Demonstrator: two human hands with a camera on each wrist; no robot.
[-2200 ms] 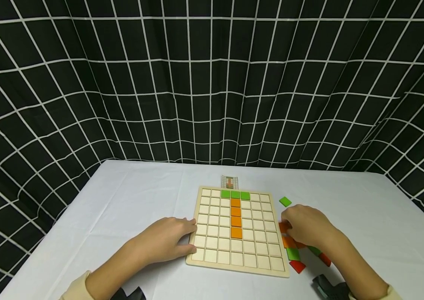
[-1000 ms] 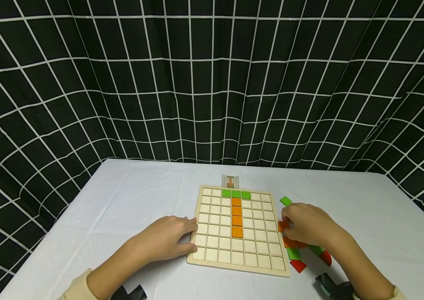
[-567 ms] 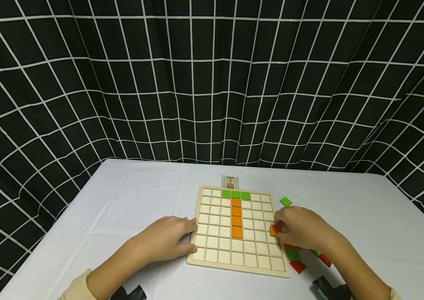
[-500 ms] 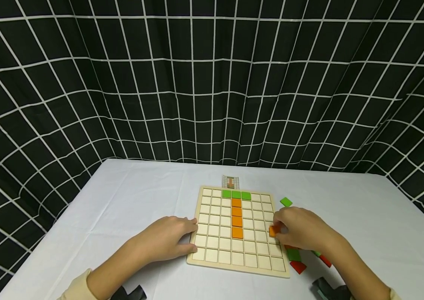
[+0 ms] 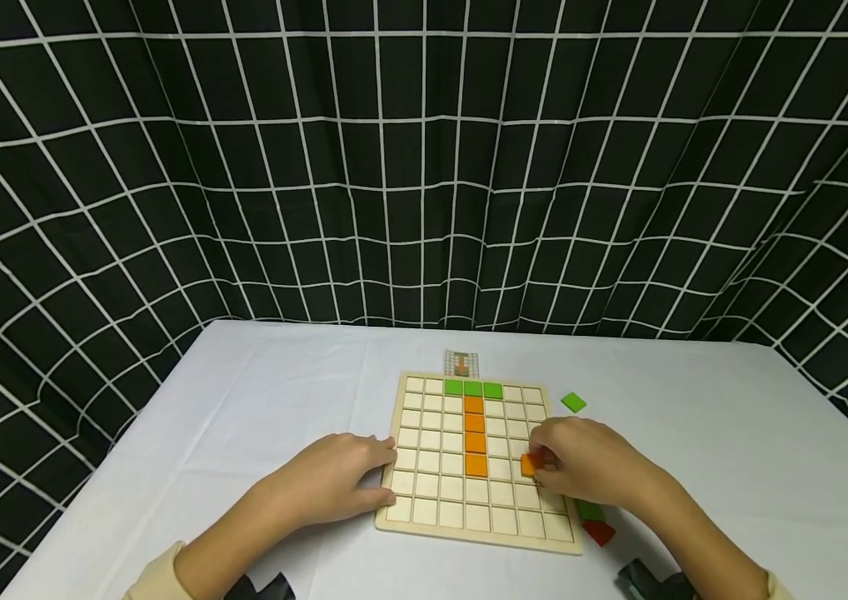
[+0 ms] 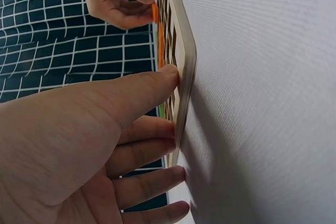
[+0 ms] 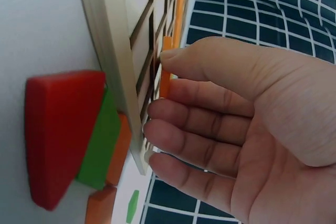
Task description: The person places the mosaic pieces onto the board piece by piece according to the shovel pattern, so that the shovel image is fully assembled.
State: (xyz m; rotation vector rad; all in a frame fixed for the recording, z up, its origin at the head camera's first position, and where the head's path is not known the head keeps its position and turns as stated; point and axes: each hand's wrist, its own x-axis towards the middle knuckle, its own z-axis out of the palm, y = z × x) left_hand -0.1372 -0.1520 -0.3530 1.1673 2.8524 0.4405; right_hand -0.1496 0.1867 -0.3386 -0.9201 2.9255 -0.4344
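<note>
Head view: the two hands were well apart, on opposite sides of a wooden grid board (image 5: 441,510) lying on the white worktop (image 5: 259,400). Left hand (image 5: 334,477) rested against the board's left edge, fingers spread and fairly straight, thumb tip on the rim. Right hand (image 5: 589,460) pinched an orange tile (image 5: 530,465) between thumb and fingers over the right part of the grid; contact between tile and board could not be told.

In the grid, three green tiles (image 5: 473,388) sat side by side in the far row; four orange tiles (image 5: 475,423) ran from the middle one toward the wearer. A small patterned card (image 5: 461,363) lay just beyond the far edge. One loose green tile (image 5: 573,402) lay off the far right corner. Right wrist view: a red piece (image 7: 62,135) and other coloured pieces (image 7: 100,145) lay beside the board.
</note>
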